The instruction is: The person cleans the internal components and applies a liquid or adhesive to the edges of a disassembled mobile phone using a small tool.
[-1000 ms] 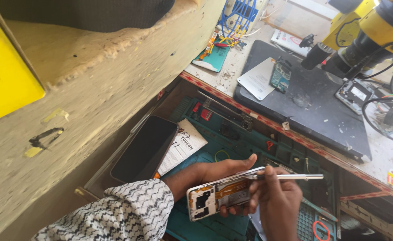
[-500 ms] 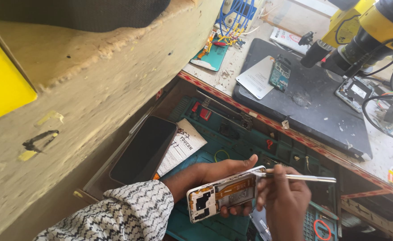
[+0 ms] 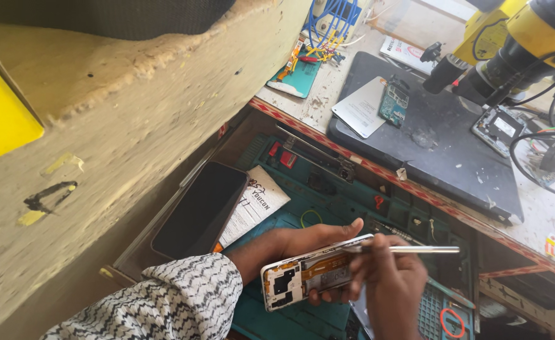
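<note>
Bench: we worked at a cluttered pale repair bench (image 3: 545, 217) beside a rough cream plaster wall (image 3: 132, 113), with a teal green work mat (image 3: 328, 208) sunk in a lower tray below the red-patterned bench edge.
Black mat: a large dark rubber mat (image 3: 441, 151) lay on the bench top, carrying a small green circuit board (image 3: 392, 104) and a white card.
Dark phone: a black glass-faced handset (image 3: 198, 208) rested face up at the tray's left, touching a white printed paper slip (image 3: 255, 204).
Opened phone: our left hand (image 3: 290, 245) gripped the white-framed opened phone with its orange flex cable exposed (image 3: 309, 277) from beneath, fingers curled round its far edge, above the teal mat.
Tool: our right hand (image 3: 390, 283) pinched thin silver metal tweezers (image 3: 409, 250), tips at the phone's upper edge.
Doing it well: we judged a steady wrist and light, shallow touches safest near the flex.
Room: open space lay left over the mat; the bench edge hemmed us in ahead.
</note>
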